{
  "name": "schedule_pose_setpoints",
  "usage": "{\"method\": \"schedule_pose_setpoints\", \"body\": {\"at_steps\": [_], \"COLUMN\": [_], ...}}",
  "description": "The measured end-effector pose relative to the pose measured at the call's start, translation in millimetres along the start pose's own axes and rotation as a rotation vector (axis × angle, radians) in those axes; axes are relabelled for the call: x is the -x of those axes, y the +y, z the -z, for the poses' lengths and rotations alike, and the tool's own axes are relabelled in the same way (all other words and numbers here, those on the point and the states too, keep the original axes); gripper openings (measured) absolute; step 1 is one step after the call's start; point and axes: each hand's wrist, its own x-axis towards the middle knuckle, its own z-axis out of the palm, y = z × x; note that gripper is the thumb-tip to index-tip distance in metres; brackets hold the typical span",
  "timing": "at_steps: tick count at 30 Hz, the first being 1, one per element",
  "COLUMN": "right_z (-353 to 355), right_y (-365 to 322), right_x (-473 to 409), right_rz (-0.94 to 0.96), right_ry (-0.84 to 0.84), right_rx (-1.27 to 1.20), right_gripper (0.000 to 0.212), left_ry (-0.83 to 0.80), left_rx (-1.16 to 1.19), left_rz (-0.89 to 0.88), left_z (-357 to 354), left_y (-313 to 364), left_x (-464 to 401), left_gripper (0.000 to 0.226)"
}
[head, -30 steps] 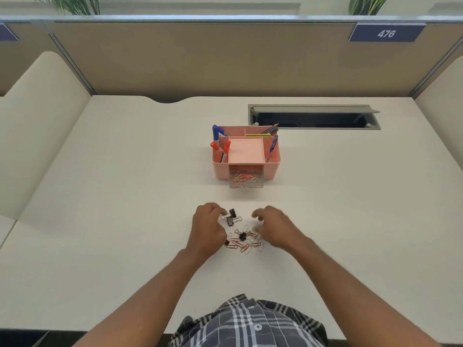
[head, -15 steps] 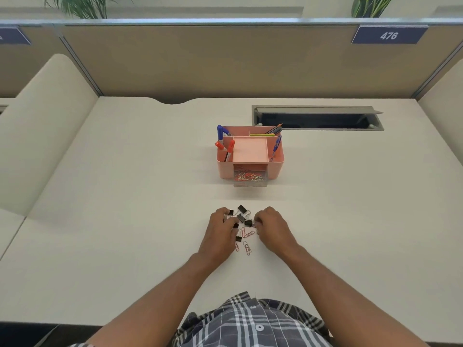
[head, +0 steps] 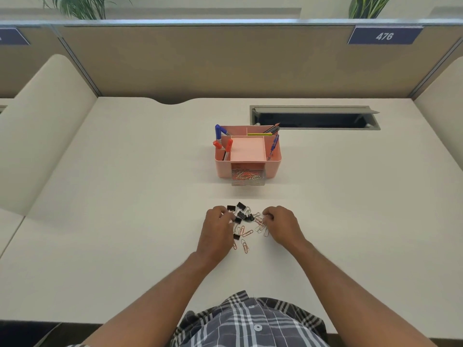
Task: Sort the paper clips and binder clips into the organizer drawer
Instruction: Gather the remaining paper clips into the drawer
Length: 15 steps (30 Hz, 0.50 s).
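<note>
Clips (head: pixel 246 222) heaped on desk (head: pixel 125 221), near side of drawer (head: pixel 248 177) | left hand (head: pixel 216 230) curled at binder clips, grasp unclear | right hand (head: pixel 281 225) curled over paper clips, likely pinching | drawer pulled open, ready for drops

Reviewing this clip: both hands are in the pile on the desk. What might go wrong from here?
1. Binder clips and paper clips lie mixed between the left hand and right hand, so one grip may lift both kinds.
2. The clear drawer of the pink organizer looks narrow and already holds paper clips; dropped clips could miss it.
</note>
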Motion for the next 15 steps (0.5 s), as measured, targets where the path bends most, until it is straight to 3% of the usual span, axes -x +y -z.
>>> {"method": "schedule_pose_setpoints", "body": {"at_steps": [2, 9, 15], "right_z": [-4.6, -12.2, -5.9], "right_y": [-2.9, -8.4, -9.5], "right_x": [0.1, 5.3, 7.7], "right_rz": [0.024, 0.088, 0.111], "right_ry": [-0.015, -0.016, -0.072], "right_rx": [0.04, 0.107, 0.112], "right_gripper": [0.019, 0.009, 0.017], "left_ry": [-0.014, -0.135, -0.186], "left_rx": [-0.059, -0.264, -0.297], "left_rz": [-0.024, 0.054, 0.063], "left_z": [-2.8, -18.5, -16.4], "left_y": [5.1, 17.4, 19.4], "left_x": [3.4, 4.3, -0.6], "left_gripper": [0.006, 0.011, 0.006]}}
